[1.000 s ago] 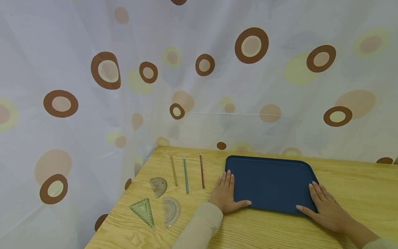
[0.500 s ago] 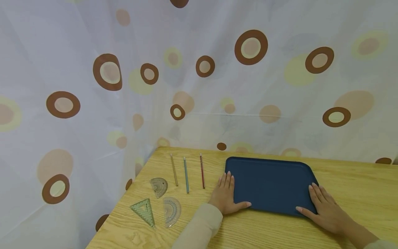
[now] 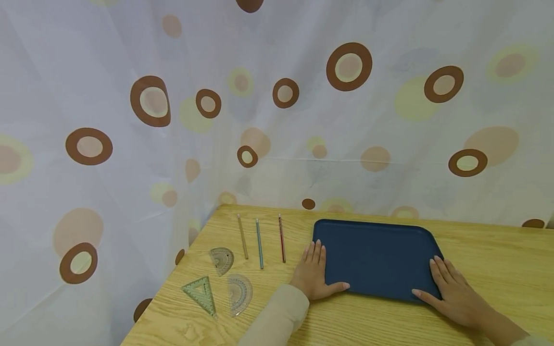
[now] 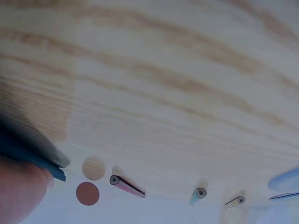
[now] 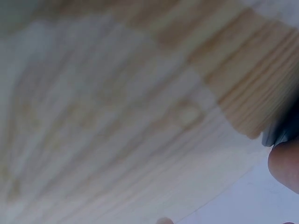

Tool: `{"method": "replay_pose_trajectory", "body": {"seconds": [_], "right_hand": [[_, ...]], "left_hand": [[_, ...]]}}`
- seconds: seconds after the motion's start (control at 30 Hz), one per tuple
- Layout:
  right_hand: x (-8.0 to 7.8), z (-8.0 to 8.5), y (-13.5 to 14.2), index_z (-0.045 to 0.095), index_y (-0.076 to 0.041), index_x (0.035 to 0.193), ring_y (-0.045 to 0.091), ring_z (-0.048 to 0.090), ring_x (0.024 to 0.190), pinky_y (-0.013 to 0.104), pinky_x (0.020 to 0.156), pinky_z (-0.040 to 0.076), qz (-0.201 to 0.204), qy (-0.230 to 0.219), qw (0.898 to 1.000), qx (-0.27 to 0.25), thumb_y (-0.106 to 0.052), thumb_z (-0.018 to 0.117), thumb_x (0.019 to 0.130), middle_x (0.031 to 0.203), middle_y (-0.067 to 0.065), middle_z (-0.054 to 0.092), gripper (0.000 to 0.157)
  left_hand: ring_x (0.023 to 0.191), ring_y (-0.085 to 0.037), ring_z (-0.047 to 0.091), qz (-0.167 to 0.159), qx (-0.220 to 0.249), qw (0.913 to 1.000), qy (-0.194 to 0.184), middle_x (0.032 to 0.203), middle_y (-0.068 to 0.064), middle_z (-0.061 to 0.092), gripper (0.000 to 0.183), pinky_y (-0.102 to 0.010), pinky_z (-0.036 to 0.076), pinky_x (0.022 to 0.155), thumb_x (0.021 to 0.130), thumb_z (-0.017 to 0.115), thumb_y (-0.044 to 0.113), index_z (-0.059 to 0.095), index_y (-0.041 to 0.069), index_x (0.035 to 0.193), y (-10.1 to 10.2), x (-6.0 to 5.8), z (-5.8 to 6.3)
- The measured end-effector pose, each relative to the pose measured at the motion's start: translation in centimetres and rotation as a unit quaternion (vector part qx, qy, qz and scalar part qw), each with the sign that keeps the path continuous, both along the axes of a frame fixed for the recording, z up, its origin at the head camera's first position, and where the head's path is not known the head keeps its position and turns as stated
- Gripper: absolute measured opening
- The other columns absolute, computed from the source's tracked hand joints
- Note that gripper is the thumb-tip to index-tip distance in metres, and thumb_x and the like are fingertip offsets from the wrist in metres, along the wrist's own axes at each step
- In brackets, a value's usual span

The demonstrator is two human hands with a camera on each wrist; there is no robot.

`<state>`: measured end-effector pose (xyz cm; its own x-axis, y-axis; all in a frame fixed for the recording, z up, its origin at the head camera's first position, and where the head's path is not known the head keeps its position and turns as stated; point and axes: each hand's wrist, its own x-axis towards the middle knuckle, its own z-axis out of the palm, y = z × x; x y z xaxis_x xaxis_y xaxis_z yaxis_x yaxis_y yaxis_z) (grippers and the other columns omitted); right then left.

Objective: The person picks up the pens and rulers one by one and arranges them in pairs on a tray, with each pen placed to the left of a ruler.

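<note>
A dark blue rectangular tray point(image 3: 376, 259) with rounded corners lies on the wooden table between both hands. My left hand point(image 3: 313, 273) rests on the tray's left edge, fingers straight and together, thumb out along the near edge. At the opposite end, my right hand point(image 3: 459, 292) touches the right edge with straight fingers, its thumb at the near right corner. In the left wrist view a digit point(image 4: 23, 189) lies against the tray's edge point(image 4: 32, 156). The right wrist view catches a fingertip point(image 5: 286, 163) beside the dark tray edge point(image 5: 288, 123).
Left of the tray lie three pencils: yellowish point(image 3: 243, 238), blue point(image 3: 259, 244) and red point(image 3: 282, 239). Nearer are a small protractor point(image 3: 222, 260), a larger clear protractor point(image 3: 241, 294) and a green set square point(image 3: 207, 299). A patterned curtain point(image 3: 277, 125) hangs behind the wooden table point(image 3: 346, 324).
The head view has shifted very slightly. Both hands stay on the tray's edges, and the tray, pencils and drawing tools keep their places.
</note>
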<state>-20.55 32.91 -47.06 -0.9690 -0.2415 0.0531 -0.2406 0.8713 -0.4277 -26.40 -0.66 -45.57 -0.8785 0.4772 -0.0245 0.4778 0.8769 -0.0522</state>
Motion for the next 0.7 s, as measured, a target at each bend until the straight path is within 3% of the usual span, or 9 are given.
{"method": "replay_pose_trajectory", "body": {"seconds": [0.3, 0.7], "right_hand": [[0.3, 0.4, -0.4, 0.007, 0.02, 0.139, 0.054, -0.013, 0.133, 0.062, 0.104, -0.019, -0.006, 0.005, 1.0, 0.01, -0.046, 0.048, 0.093, 0.145, 0.042, 0.001, 0.09], [0.5, -0.1, -0.2, 0.006, 0.019, 0.139, 0.054, -0.015, 0.132, 0.066, 0.103, -0.014, -0.007, -0.002, 1.0, -0.001, -0.046, 0.048, 0.092, 0.144, 0.043, 0.001, 0.091]], "left_hand": [[0.145, -0.022, 0.005, 0.0, 0.007, 1.0, 0.0, 0.157, -0.008, 0.005, 0.099, -0.032, 0.011, 0.119, 0.08, 0.021, 0.081, 0.008, 0.011, 0.149, -0.1, 0.4, 0.4], [0.145, -0.021, 0.006, 0.007, 0.001, 1.0, -0.003, 0.157, -0.008, 0.006, 0.099, -0.031, 0.011, 0.118, 0.081, 0.021, 0.081, 0.009, 0.01, 0.149, -0.2, 1.1, 0.6]]}}
